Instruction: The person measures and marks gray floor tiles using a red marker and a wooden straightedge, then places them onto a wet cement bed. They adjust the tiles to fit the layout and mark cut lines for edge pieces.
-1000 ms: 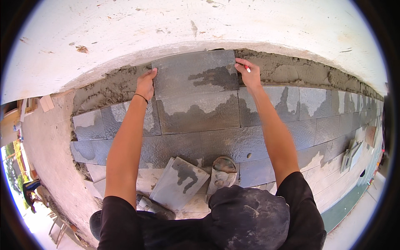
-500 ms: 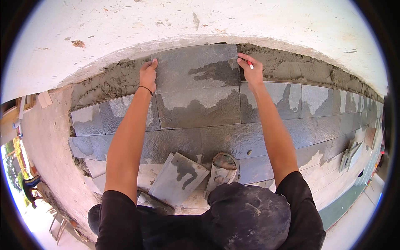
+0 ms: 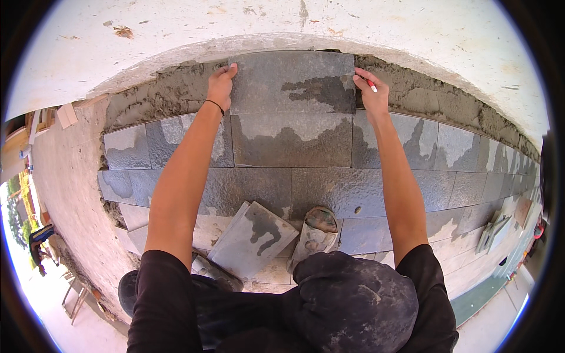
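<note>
A grey stone tile (image 3: 268, 79) with a dark wet patch lies at the top of the paving, against the foot of the white wall. Its near edge meets another half-wet tile (image 3: 294, 144) of the laid row. My left hand (image 3: 222, 83) is closed on its left edge, thumb on top and fingers partly hidden. At the opposite edge, my right hand (image 3: 372, 91) pinches a red pencil (image 3: 372, 86) with a pale end, the fingertips close to or touching the tile's corner. What lies under the tile is hidden.
Rough grey mortar (image 3: 406, 88) runs along the white wall (image 3: 176, 35) on both sides. Two or more loose tiles (image 3: 253, 241) lie stacked before me, beside a dusty shoe (image 3: 321, 226). More tiles (image 3: 494, 234) lean at the right. A person (image 3: 40, 247) is far left.
The whole view has shifted, so the scene sits a little higher and farther right. Both hands keep their places at the tile's sides, and the pencil stays in my right hand.
</note>
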Action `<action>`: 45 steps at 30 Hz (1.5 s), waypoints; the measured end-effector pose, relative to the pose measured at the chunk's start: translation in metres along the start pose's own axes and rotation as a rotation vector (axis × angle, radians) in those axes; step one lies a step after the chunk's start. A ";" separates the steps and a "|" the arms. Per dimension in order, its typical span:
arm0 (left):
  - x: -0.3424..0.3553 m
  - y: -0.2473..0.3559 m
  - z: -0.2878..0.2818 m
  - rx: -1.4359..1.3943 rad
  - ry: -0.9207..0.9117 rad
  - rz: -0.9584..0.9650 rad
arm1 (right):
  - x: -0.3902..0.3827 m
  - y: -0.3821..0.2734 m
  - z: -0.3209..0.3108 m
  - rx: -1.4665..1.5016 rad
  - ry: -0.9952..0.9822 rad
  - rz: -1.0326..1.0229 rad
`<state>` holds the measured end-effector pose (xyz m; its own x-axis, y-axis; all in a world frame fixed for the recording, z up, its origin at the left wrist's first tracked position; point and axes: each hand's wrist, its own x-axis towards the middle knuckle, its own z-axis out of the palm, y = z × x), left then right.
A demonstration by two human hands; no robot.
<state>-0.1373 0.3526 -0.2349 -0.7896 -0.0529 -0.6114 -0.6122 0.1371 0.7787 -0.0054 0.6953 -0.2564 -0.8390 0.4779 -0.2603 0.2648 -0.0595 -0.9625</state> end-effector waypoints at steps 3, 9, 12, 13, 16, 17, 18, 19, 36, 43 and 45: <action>0.015 -0.011 -0.008 -0.043 -0.040 0.047 | 0.001 0.004 -0.001 0.029 -0.023 -0.015; 0.015 -0.019 0.005 -0.014 0.095 0.101 | 0.000 -0.001 0.002 -0.006 0.003 -0.039; 0.016 -0.018 0.015 0.042 0.213 0.145 | -0.002 -0.005 -0.002 0.005 -0.003 -0.017; 0.017 -0.018 0.015 0.045 0.233 0.158 | -0.003 -0.008 -0.001 0.002 -0.011 -0.013; 0.020 -0.021 0.020 0.114 0.307 0.247 | -0.001 -0.007 -0.004 -0.033 -0.015 -0.030; 0.019 -0.024 0.023 0.133 0.320 0.260 | -0.002 -0.005 -0.008 -0.060 -0.010 -0.042; 0.021 -0.024 0.021 0.158 0.344 0.278 | -0.002 -0.005 -0.005 -0.076 -0.013 -0.055; 0.024 -0.024 0.021 0.162 0.348 0.299 | -0.002 -0.006 -0.003 -0.063 -0.010 -0.045; 0.027 -0.030 0.020 0.214 0.383 0.347 | 0.000 0.001 -0.001 -0.061 -0.016 -0.013; 0.018 -0.024 0.014 0.194 0.352 0.290 | -0.004 -0.003 0.004 -0.089 -0.011 -0.038; 0.019 -0.025 0.014 0.181 0.363 0.308 | -0.007 -0.007 0.007 -0.074 -0.013 -0.026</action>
<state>-0.1366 0.3620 -0.2677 -0.9158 -0.3191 -0.2438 -0.3568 0.3678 0.8588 -0.0048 0.6868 -0.2479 -0.8521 0.4671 -0.2363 0.2762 0.0178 -0.9609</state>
